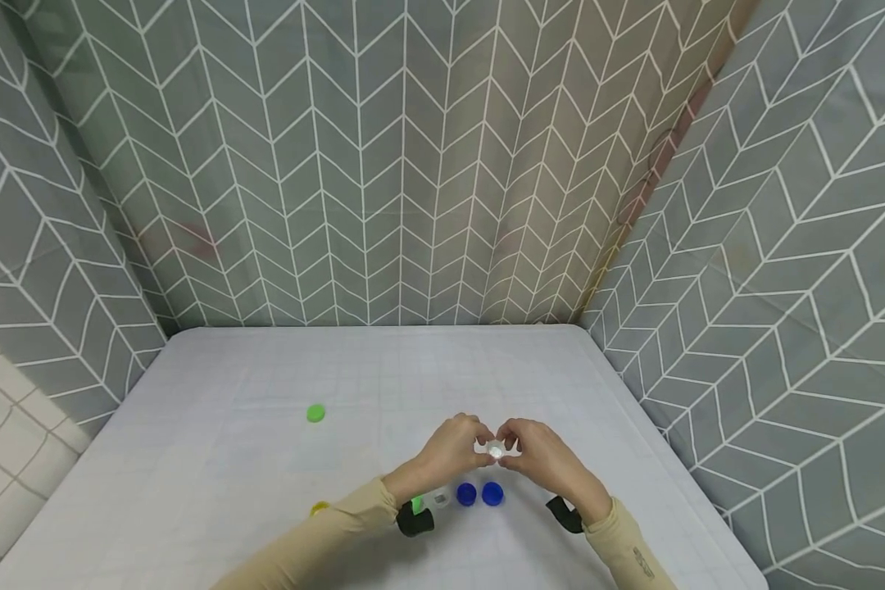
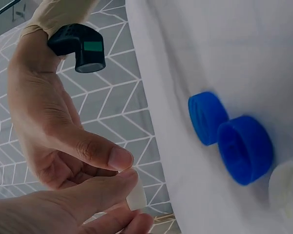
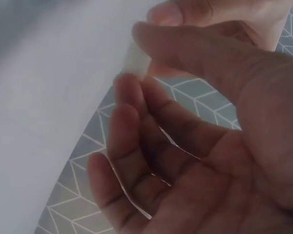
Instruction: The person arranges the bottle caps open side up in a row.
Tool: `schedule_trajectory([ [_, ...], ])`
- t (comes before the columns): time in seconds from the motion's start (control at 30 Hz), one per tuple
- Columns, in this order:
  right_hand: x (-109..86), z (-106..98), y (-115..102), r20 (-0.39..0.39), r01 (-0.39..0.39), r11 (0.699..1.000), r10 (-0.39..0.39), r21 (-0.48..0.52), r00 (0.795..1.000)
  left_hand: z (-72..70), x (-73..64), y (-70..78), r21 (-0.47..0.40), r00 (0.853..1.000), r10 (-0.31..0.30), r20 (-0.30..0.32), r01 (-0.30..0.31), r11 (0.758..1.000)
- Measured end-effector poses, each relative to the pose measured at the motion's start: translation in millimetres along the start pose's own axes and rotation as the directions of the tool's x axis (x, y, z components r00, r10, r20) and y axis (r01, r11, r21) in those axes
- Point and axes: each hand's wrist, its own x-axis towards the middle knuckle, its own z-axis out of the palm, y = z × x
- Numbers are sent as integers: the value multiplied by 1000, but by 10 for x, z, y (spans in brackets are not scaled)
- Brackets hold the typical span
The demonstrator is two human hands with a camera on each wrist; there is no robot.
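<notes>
A small white bottle cap [image 1: 496,449] is pinched between both hands, held above the table. On one side, the left hand [image 1: 451,447] grips it with thumb and fingers. From the other side, the right hand [image 1: 544,459] pinches the same cap. The left wrist view shows the cap's white side [image 2: 136,197] between the fingertips, its rest covered by them. In the right wrist view the right hand's other fingers are loosely bent. Below the hands, two blue bottle caps [image 1: 466,493] lie side by side, with a whitish cap [image 1: 438,497] to their left.
A light green cap [image 1: 315,413] lies farther back on the white-covered table [image 1: 229,385]. A yellow cap [image 1: 319,508] and another green cap [image 1: 417,506] are partly hidden by the left arm. Patterned curtains [image 1: 406,164] stand behind and at the sides.
</notes>
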Motion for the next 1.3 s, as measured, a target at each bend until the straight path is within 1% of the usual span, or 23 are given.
schedule_trajectory([
  [0.1,-32,11,23,26,-7,1000,7,0,1000,59,-10,14,58,1000,7,6,-7,998],
  [0.23,-59,25,50,60,-11,1000,11,-12,998,112,-36,41,90,1000,-7,29,4,996],
  [0.33,-81,23,78,86,-8,1000,10,-25,996,153,-51,66,101,999,-7,34,3,995],
  [0.43,-113,3,109,104,11,999,-7,-42,995,210,-61,96,110,1000,2,31,-5,994],
  [0.6,-175,-39,145,141,37,997,-26,-75,990,300,-80,183,96,999,11,32,-14,995],
  [0.7,-209,-55,154,178,19,997,-4,-80,984,351,-90,234,101,999,12,39,-15,995],
  [0.77,-227,-57,162,205,2,997,14,-78,979,390,-94,257,121,999,17,43,-22,992],
  [0.93,-245,-42,185,245,-19,998,34,-63,969,467,-89,270,164,999,26,48,-34,986],
  [1.17,-255,18,217,268,-56,997,68,-52,961,532,-88,271,152,995,9,102,-24,988],
  [1.3,-256,64,250,276,-74,995,88,-63,957,563,-92,274,140,993,1,120,-18,990],
])
